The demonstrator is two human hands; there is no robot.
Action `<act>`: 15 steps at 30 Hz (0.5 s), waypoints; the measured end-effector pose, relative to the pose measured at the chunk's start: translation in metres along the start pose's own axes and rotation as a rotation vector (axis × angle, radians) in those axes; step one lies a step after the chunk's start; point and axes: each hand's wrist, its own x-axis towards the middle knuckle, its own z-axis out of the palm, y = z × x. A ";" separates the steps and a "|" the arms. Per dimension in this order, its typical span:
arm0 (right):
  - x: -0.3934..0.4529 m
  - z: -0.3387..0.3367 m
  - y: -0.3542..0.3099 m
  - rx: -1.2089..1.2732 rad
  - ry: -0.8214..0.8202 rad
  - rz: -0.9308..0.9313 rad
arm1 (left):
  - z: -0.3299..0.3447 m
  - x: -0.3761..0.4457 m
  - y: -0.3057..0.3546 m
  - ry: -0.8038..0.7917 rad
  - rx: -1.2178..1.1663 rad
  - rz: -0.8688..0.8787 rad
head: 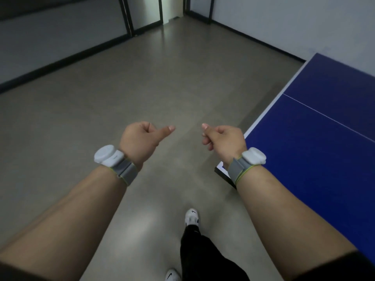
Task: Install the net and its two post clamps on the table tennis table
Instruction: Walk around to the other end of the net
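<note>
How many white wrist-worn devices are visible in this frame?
2. One wrist device is strapped on the left wrist, the other wrist device on the right wrist, beside the table corner. None looks hidden.

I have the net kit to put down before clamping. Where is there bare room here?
The blue table top shows bare on both sides of its white centre line, from the right hand outward. The grey floor lies open ahead of the left hand up to the doorway. Nowhere looks crowded.
</note>
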 end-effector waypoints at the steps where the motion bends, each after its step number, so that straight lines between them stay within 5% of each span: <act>1: 0.006 0.002 0.000 0.034 0.005 0.016 | 0.000 0.007 -0.001 0.002 -0.010 -0.010; 7: 0.129 0.058 -0.028 0.164 0.044 0.090 | -0.010 0.126 0.012 -0.038 -0.095 -0.046; 15: 0.306 0.104 -0.156 0.231 -0.065 0.029 | -0.010 0.320 0.097 -0.040 -0.103 -0.040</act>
